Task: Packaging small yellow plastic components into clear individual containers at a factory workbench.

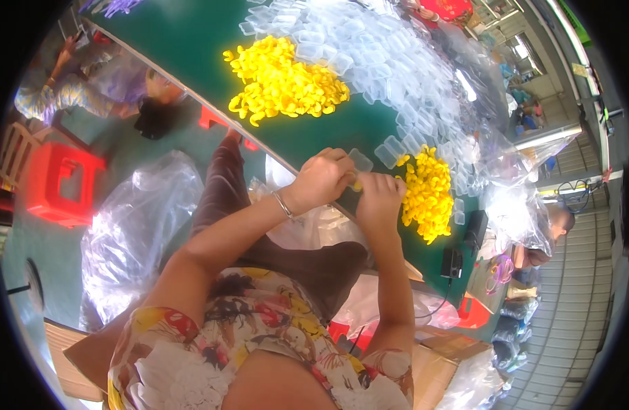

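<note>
Over the near edge of the green table (184, 41), my two hands meet with bent, closed fingers. My left hand (321, 179), with a bracelet at its wrist, pinches a small clear plastic case (360, 160) that sticks up between the hands. Close against it, my right hand (381, 197) grips the case's near side. A small yellow piece (357, 184) shows between the fingertips; whether it lies inside the case is too small to tell. A heap of yellow curved pieces (427, 195) lies just right of my right hand.
A larger yellow heap (284, 82) lies farther left on the table. Many clear plastic cases (383, 61) spread across the far side. A black adapter (452, 262) with a cable sits at the right. Red stools (63, 181) and clear bags (140, 225) stand at left; another person's arm (89, 102) is beyond.
</note>
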Demonstrator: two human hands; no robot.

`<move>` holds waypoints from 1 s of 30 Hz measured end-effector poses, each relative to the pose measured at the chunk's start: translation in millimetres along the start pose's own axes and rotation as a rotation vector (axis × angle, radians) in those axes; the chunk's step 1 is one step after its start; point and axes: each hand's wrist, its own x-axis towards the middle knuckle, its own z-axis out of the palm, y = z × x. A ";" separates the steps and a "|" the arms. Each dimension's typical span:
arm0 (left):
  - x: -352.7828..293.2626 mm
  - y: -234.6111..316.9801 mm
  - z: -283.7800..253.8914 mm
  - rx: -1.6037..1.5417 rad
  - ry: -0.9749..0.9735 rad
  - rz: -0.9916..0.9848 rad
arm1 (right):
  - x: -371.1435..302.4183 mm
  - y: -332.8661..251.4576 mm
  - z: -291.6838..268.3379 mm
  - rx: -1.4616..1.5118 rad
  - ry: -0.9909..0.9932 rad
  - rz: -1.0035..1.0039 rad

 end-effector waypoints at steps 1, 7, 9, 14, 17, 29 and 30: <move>-1.3 0.5 -2.0 -0.027 -0.018 -0.009 | -2.5 5.1 1.9 0.106 0.018 0.056; -3.5 4.0 -11.4 -0.015 -0.081 0.027 | 6.2 29.6 18.3 0.149 -0.027 0.275; -3.9 0.5 -12.3 -0.010 -0.096 0.020 | 7.6 32.4 15.9 0.268 -0.002 0.285; -4.8 -2.9 -10.2 -0.021 -0.090 0.057 | -3.1 19.3 4.8 0.561 -0.058 0.414; -3.5 -1.2 -11.3 -0.011 -0.091 0.049 | -1.1 11.5 7.1 0.541 0.029 0.313; -6.1 -4.8 -6.7 -0.013 -0.055 0.062 | 1.4 -3.9 11.0 0.299 0.084 0.026; -6.0 -4.8 -6.0 -0.019 -0.048 0.064 | 1.5 -1.6 12.1 0.298 0.084 0.022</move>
